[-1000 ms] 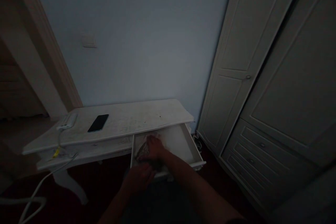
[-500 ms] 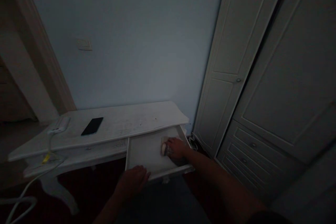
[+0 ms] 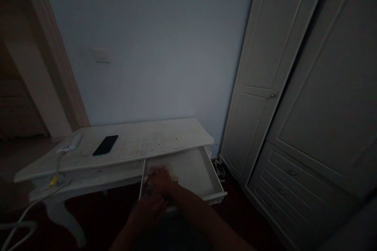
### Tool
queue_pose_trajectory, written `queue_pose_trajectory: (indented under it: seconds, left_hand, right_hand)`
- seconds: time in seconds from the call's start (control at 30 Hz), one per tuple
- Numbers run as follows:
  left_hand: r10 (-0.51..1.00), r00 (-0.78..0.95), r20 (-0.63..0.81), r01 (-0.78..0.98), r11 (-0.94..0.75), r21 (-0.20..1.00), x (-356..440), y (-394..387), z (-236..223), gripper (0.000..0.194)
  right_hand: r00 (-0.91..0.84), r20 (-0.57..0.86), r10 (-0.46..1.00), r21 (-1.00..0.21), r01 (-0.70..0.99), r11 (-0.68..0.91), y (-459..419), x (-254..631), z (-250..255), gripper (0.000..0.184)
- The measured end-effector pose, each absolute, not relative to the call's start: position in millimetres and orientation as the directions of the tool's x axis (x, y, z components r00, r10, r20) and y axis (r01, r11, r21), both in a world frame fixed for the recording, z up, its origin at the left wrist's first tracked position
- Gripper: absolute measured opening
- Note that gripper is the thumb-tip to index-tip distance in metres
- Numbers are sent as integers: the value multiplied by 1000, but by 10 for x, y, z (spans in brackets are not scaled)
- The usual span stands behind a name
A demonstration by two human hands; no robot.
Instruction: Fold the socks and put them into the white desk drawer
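Note:
The pulled-out drawer [image 3: 191, 170] of a white desk stands in front of me. Inside its left side, my right hand [image 3: 161, 182] presses down on a crumpled cloth [image 3: 149, 185], fingers closed over it. The cloth is dim and blurred, with parts of it showing on either side of the hand. My left hand [image 3: 149, 207] is closed at the drawer's front edge, near its left corner. My right forearm crosses over that edge and hides part of it, close beside the left hand.
On the desk top [image 3: 159, 135] lie a dark phone [image 3: 105, 145] and a white power strip [image 3: 70, 143] whose cord hangs off the left. A white wardrobe [image 3: 250, 125] stands to the right, with shoes [image 3: 219, 169] on the floor between. Behind is a pale blue wall.
My right hand has slid the cloth from the drawer's right side to its left side. My left hand stays at the front edge. The view has shifted slightly.

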State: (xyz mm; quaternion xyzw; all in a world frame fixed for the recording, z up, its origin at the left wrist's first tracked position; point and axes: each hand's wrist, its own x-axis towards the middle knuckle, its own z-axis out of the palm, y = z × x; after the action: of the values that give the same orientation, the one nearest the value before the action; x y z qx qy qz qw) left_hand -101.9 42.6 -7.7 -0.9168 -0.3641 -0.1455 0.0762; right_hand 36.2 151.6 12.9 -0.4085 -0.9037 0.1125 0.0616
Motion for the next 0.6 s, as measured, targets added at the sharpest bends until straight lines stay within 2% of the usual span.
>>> queue_pose_trajectory:
  seconds: [0.13, 0.2, 0.3, 0.4, 0.53, 0.6]
  left_hand:
    - [664, 686, 296, 695, -719, 1, -1024, 413, -16, 30]
    - [696, 673, 250, 716, -698, 16, -1016, 395, 23, 29]
    - [748, 628, 215, 764, -645, 12, -989, 375, 53, 33]
    - [762, 619, 189, 776, -631, 4, -963, 372, 57, 37]
    - [750, 638, 177, 760, -650, 15, -958, 377, 62, 37]
    - [739, 648, 182, 749, -662, 21, -967, 385, 61, 35]
  right_hand:
    - [-783, -148, 605, -290, 619, 730, 1282, 766, 187, 28]
    - [-795, -187, 576, -307, 605, 735, 1210, 1173, 248, 28]
    - [-730, -202, 652, -294, 681, 671, 1207, 1836, 356, 41]
    - [-570, -184, 801, -252, 815, 522, 1344, 2247, 430, 41]
    - [-323, -67, 944, -226, 926, 301, 1647, 1978, 394, 52]
    - [-292, 3, 956, -258, 924, 283, 1770, 1546, 345, 50]
